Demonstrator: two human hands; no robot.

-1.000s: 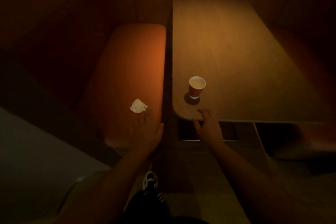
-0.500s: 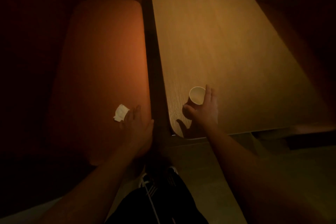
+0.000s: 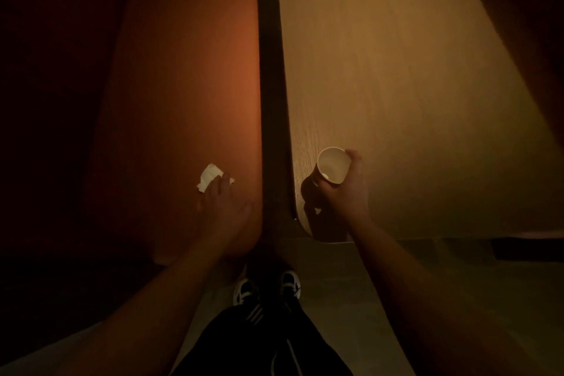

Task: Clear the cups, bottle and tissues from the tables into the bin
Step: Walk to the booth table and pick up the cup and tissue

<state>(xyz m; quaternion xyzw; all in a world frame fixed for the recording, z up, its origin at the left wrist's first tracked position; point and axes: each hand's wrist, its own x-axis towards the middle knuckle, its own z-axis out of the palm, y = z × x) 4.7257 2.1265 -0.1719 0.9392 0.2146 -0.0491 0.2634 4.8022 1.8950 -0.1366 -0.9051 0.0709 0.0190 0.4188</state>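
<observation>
A crumpled white tissue point(image 3: 208, 176) lies on the orange bench seat point(image 3: 189, 70), near its front right part. My left hand point(image 3: 224, 210) reaches over the seat, its fingertips resting on the tissue's near edge and hiding part of it. On the wooden table point(image 3: 396, 85), at its near left corner, my right hand point(image 3: 348, 192) grips a paper cup point(image 3: 331, 166) round its side. The cup is tilted with its white, empty inside facing the camera. No bottle or bin is in view.
A dark gap runs between the bench and the table edge. My shoes point(image 3: 265, 288) and dark trousers stand on the floor just before that gap. The room is dim; the far left and far right are in shadow.
My left hand slid forward until its fingertips came onto the tissue. My right hand closed round the cup and tipped it off upright. The camera moved closer.
</observation>
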